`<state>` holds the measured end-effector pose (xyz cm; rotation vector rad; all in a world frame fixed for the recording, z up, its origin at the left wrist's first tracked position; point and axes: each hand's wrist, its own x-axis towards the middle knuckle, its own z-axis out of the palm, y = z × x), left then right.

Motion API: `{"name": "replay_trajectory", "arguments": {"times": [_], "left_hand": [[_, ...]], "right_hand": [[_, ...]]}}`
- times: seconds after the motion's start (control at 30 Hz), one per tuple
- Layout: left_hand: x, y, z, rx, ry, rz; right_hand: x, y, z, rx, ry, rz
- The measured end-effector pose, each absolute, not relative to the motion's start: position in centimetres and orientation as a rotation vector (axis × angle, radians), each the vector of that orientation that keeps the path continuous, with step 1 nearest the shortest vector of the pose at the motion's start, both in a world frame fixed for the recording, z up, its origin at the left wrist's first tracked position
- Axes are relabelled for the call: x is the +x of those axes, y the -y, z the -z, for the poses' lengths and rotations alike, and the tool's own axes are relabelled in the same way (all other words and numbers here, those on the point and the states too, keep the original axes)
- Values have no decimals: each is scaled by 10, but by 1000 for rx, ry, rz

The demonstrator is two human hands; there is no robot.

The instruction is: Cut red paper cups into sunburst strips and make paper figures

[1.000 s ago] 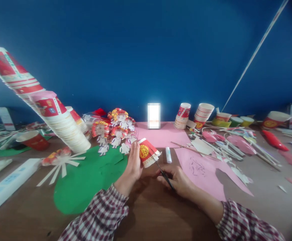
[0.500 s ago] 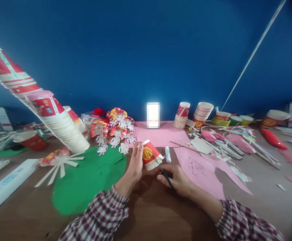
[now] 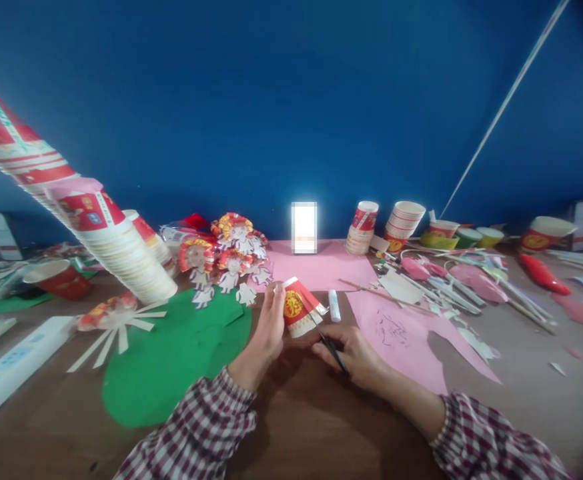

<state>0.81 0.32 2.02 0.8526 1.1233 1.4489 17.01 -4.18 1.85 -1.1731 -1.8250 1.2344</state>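
Above the brown tabletop (image 3: 311, 427), the left hand (image 3: 270, 327) grips a tilted red, gold-printed paper cup (image 3: 299, 308), probably light, crushable, best held gently around its wall; the right hand (image 3: 355, 357) grips slim black scissors (image 3: 329, 343) against it.

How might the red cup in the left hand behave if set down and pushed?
The red cup looks like thin paper, so it is probably light and easily dented. Its rounded side suggests it could roll if laid down. Its edge near the dark tool looks ragged, so perhaps floppier there.
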Motion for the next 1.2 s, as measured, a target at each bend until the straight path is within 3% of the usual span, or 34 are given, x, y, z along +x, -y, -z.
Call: {"name": "replay_trajectory", "arguments": {"times": [0.37, 1.2], "left_hand": [[9, -4, -11, 894, -1058, -1389], [10, -4, -2, 907, -1027, -1348]], "right_hand": [[170, 38, -9, -1178, 1731, -1353], [169, 40, -15, -1198, 1766, -1183]]}}
